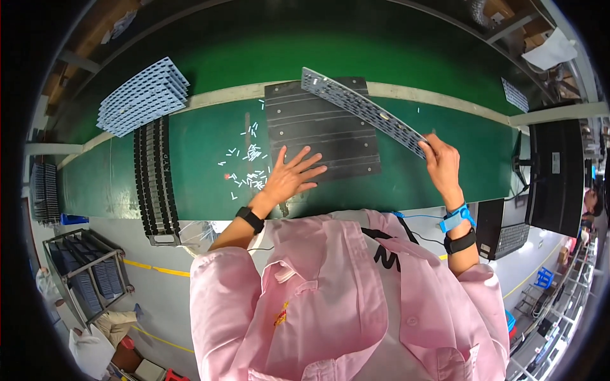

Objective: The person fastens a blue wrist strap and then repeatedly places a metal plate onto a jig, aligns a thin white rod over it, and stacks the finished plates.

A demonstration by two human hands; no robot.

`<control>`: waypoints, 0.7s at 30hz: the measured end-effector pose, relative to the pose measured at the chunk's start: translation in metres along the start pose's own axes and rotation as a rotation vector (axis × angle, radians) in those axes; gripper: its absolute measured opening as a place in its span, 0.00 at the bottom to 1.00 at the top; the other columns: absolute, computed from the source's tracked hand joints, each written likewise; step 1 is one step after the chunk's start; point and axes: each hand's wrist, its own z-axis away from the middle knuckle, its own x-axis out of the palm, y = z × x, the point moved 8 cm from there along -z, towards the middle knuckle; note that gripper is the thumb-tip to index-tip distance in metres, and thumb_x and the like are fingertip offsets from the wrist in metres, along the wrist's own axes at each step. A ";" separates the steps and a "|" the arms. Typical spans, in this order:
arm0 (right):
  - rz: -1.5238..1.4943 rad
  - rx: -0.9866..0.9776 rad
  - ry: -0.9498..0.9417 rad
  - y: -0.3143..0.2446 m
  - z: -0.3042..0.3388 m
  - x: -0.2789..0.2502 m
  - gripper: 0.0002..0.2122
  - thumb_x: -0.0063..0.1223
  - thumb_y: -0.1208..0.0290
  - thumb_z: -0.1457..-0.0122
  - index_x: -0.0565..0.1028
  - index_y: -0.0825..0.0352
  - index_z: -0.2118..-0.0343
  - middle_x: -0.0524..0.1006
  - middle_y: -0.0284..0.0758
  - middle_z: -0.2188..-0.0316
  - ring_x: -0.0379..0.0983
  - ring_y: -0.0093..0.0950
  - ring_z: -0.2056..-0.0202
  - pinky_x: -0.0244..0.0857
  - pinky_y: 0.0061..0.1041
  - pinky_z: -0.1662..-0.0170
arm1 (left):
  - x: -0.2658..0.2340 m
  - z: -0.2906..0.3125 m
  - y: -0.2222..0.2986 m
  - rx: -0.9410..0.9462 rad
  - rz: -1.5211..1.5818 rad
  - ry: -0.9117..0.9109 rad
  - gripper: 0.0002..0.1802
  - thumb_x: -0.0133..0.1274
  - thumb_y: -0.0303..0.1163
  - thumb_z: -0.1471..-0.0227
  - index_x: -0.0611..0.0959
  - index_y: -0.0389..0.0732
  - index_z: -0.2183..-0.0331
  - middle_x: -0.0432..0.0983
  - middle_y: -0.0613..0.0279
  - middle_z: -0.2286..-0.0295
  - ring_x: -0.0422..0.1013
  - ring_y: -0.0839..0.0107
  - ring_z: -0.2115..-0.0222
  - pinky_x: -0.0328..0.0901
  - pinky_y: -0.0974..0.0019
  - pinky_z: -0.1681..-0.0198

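My right hand (443, 164) grips the near right end of a grey perforated panel (362, 109), which is held tilted over a black board (324, 133) with rows of lines and small screws. Fingers spread, my left hand (293, 176) rests palm down at the board's near left edge and holds nothing. Just left of it, small white pins (254, 152) lie scattered on the green table (203, 152). Whether the panel touches the board cannot be made out.
Grey-blue perforated panels (143, 95) are stacked at the far left. A black slotted rack (154, 178) lies left of the pins. On the right stand a monitor (556, 178) and a keyboard (511, 240). A blue cord (422, 216) runs from my right wrist strap.
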 end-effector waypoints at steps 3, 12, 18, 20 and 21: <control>0.001 -0.033 -0.004 -0.004 -0.003 0.003 0.04 0.48 0.70 0.51 0.71 0.64 0.74 0.70 0.40 0.83 0.66 0.40 0.80 0.58 0.32 0.79 | 0.000 0.003 -0.003 0.058 0.013 -0.004 0.28 0.49 0.49 0.59 0.65 0.65 0.52 0.53 0.77 0.48 0.44 0.71 0.45 0.40 0.42 0.48; 0.005 0.138 0.116 0.028 0.015 -0.017 0.05 0.48 0.71 0.50 0.71 0.67 0.74 0.64 0.41 0.87 0.61 0.36 0.85 0.54 0.28 0.80 | -0.020 -0.040 -0.028 -0.016 0.114 -0.055 0.26 0.46 0.45 0.55 0.66 0.50 0.52 0.53 0.64 0.48 0.48 0.64 0.46 0.42 0.43 0.48; 0.040 0.335 0.202 0.043 0.032 -0.032 0.06 0.48 0.69 0.49 0.71 0.65 0.73 0.64 0.40 0.88 0.61 0.38 0.85 0.54 0.30 0.80 | -0.018 -0.183 -0.101 -0.333 0.101 0.132 0.30 0.48 0.42 0.55 0.61 0.43 0.51 0.53 0.57 0.49 0.50 0.61 0.47 0.47 0.43 0.50; 0.046 0.336 0.217 0.051 0.034 -0.035 0.06 0.48 0.70 0.49 0.70 0.67 0.73 0.63 0.41 0.88 0.59 0.36 0.85 0.53 0.28 0.80 | 0.006 -0.202 -0.094 -0.320 0.210 0.030 0.30 0.49 0.42 0.56 0.63 0.44 0.51 0.54 0.57 0.49 0.51 0.61 0.48 0.47 0.43 0.50; 0.047 0.328 0.221 0.055 0.035 -0.036 0.07 0.48 0.70 0.49 0.70 0.69 0.72 0.62 0.41 0.87 0.57 0.34 0.85 0.52 0.27 0.81 | 0.016 -0.208 -0.091 -0.315 0.265 -0.025 0.30 0.49 0.42 0.56 0.63 0.44 0.51 0.54 0.57 0.49 0.52 0.61 0.49 0.47 0.43 0.51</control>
